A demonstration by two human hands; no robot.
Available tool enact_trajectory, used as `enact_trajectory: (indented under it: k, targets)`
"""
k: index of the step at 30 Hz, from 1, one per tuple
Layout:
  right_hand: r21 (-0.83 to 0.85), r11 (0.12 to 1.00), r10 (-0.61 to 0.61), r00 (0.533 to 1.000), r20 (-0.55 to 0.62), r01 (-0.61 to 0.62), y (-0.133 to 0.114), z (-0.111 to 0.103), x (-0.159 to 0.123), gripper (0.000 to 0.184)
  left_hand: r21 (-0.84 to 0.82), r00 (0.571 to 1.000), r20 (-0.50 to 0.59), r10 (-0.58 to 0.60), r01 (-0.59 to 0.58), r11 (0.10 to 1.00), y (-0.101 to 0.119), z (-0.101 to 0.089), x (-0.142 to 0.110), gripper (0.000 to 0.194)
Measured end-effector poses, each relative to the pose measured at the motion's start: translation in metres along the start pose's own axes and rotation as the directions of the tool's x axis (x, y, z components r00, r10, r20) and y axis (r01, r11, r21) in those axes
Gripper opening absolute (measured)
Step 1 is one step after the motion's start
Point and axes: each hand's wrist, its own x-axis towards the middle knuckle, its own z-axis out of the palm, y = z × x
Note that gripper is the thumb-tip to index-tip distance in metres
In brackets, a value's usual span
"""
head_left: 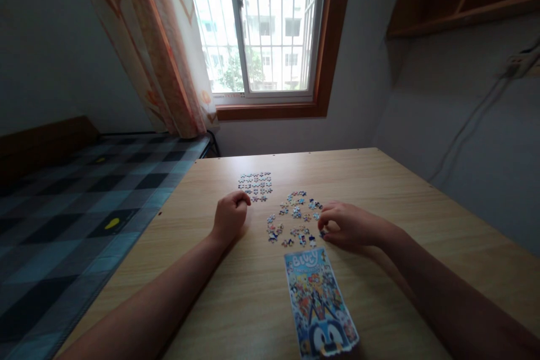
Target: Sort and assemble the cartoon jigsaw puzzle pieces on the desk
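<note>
My left hand (231, 215) rests on the table, curled into a loose fist, its inside hidden from me. Just beyond it, small jigsaw pieces (255, 184) lie spaced out in rows. On the right, my right hand (348, 226) bends down to the table with thumb and fingertips around a dark jigsaw piece (323, 233). Between the hands lies a scattered group of loose jigsaw pieces (297, 212), some bluish, some pale. Nearer to me is a colourful box (319, 304) marked "BLUCY", or similar, with a blue cartoon dog's face at its lower end.
The wooden table (236, 304) reaches toward a barred window (274, 34) with an orange-patterned curtain (156, 50). A bed with a checked cover (97, 197) stands along the left. On the right wall are a shelf (464, 17) and a hanging cable (468, 118).
</note>
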Motion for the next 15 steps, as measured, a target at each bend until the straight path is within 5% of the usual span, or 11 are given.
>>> enact_trajectory:
  k: [15]
  targets:
    - [0.043, 0.999, 0.009, 1.0, 0.011, -0.01, 0.0016, 0.0007, -0.0018, 0.02, 0.0, 1.0, 0.027, 0.015, -0.015, 1.0, 0.0031, 0.0001, -0.0004, 0.023]
